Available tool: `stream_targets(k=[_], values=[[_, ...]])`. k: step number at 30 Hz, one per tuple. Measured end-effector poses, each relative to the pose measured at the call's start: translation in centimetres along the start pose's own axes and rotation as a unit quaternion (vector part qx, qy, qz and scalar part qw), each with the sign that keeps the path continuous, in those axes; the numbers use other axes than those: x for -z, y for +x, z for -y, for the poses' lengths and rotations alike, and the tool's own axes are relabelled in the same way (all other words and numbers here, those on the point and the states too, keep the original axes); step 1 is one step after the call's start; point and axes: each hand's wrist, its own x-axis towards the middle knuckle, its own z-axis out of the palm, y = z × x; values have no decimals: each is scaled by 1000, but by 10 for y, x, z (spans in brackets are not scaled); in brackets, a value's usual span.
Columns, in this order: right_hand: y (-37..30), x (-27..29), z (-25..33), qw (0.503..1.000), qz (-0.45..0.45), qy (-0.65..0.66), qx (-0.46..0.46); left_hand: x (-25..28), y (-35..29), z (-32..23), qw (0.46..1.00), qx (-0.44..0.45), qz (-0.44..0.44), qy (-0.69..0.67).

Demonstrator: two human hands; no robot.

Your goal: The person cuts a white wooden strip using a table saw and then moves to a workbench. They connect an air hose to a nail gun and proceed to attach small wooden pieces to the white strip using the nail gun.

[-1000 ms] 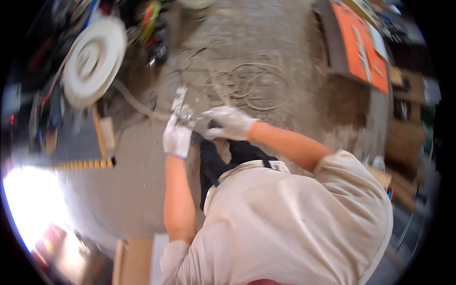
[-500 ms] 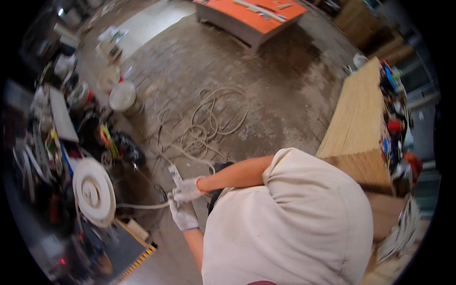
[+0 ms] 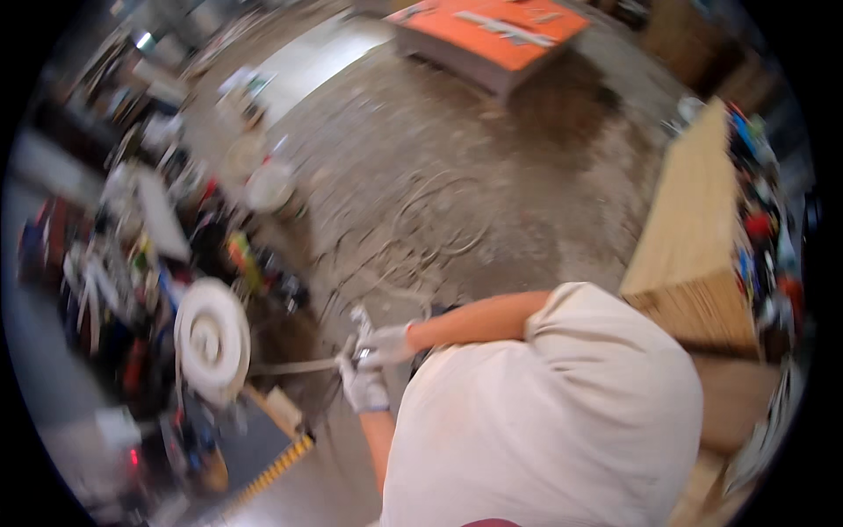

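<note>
My left hand (image 3: 363, 391), in a white glove, is closed around a pale cable (image 3: 294, 367). The cable runs taut-looking from a white reel (image 3: 205, 351) on the left to my fingers. Directly above and touching it, my gloved right hand (image 3: 388, 345) has its fingers curled in. A small shiny piece shows between the two hands; blur keeps me from telling what it is. Just beyond the right hand's fingers is a narrow white piece (image 3: 359, 318), perhaps a socket strip; whether the hand grips it is unclear. Loose coils of cable (image 3: 430, 230) lie on the floor ahead.
Cluttered tools and parts crowd the left side, with a white bucket (image 3: 270, 187) behind them. A dark board with a yellow-striped edge (image 3: 277, 465) lies below the reel. Far ahead stands an orange-topped table (image 3: 492, 33). Stacked wooden sheets (image 3: 685, 206) stand at right.
The view has swung, so the whole scene sits farther right and is blurrier. Both hands stay together at the cable end, and a shiny piece now shows between them.
</note>
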Motion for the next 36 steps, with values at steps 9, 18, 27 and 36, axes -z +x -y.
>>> stream_targets(k=[9, 18, 27, 36], values=[[2, -4, 10, 998, -17, 32, -59, 14, -21, 15, 983, 17, -85, -161], [8, -7, 2, 998, 9, -17, -59, 73, -5, 33, 953, -19, -151, -262], [-47, 54, -26, 982, -80, -90, -148, 188, 55, 72, 938, 144, -281, -146], [-157, 121, -127, 966, -199, -127, -108, 169, 71, 112, 883, 259, -320, 222]])
